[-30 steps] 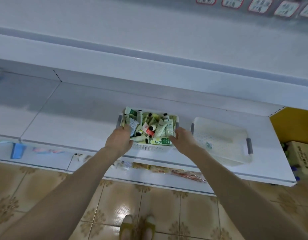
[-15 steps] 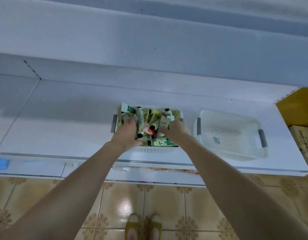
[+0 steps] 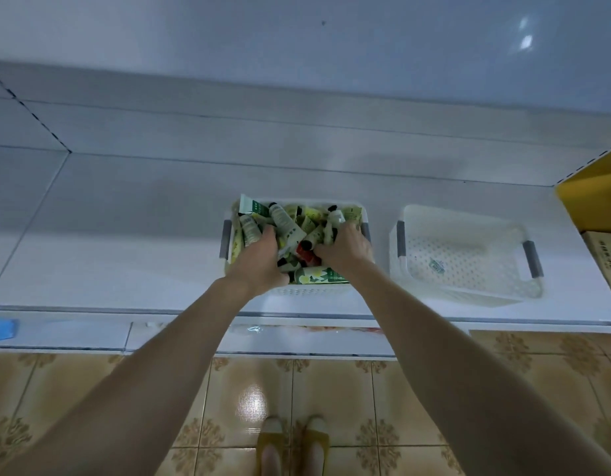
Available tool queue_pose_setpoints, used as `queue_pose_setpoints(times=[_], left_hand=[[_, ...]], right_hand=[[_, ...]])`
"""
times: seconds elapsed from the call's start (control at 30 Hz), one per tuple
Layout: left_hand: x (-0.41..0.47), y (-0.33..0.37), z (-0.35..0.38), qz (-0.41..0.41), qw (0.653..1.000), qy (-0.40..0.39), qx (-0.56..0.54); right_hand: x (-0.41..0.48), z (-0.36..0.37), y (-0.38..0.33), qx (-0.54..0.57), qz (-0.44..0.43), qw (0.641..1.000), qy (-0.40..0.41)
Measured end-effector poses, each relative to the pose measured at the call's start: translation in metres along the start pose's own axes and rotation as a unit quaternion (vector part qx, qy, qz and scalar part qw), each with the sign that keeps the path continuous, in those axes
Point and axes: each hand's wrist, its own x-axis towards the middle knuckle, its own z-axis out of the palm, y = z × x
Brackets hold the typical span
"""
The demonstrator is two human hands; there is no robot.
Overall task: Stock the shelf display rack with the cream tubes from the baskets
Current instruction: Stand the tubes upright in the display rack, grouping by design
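- full basket (image 3: 298,291) – white plastic, grey handles at both ends, sits on the white shelf (image 3: 125,235) near its front edge; everything below is placed relative to it.
- cream tubes (image 3: 290,228) – heaped inside the full basket up to the rim, mostly green/yellow/white w/ dark caps, lying every which way; one flat green-and-white pack pokes up at the basket's far left corner.
- left hand (image 3: 262,255) – down in the left half of the full basket, fingers curled over the pile, thumb on the near side w/ tubes between, so it grips a handful of cream tubes.
- right hand (image 3: 345,249) – down in the right half of the full basket, knuckles up, fingers bent into the pile w/ tips hidden; thumb touches a red-capped tube (image 3: 305,250) mid-basket. can't tell if it has closed on anything.
- empty basket (image 3: 468,294) – same type, just right of the full basket on the same shelf, apart from it and turned at a slight angle; a small label shows on its floor.
- yellow panel (image 3: 592,201) and cardboard box (image 3: 606,259) – far right of the full basket, past the empty one.
- lower shelf (image 3: 180,333) – below and in front of the full basket; blurred packets on it, a blue item (image 3: 2,329) far left.
- tiled floor (image 3: 228,389) – below the full basket, w/ the person's shoes (image 3: 293,441).
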Motion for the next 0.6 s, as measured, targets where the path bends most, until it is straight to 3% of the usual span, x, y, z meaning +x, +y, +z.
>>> queue_pose_setpoints(times=[0.13,0.33,0.5,0.6], left_hand=[[0.002,0.001,-0.006,0.017,0.999,-0.036,0.006],[-0.002,0.003,-0.017,0.029,0.996,-0.062,0.053],[-0.013,0.018,-0.037,0.044,0.994,-0.016,0.097],[-0.015,0.026,-0.054,0.024,1.0,0.014,-0.006]], right_hand=[[-0.002,-0.005,0.004,0.069,-0.005,0.998,0.0],[0.002,-0.031,0.015,0.193,-0.018,0.978,0.071],[0.0,-0.048,0.013,0.249,-0.028,0.96,0.128],[-0.002,-0.059,0.011,0.275,-0.02,0.95,0.147]])
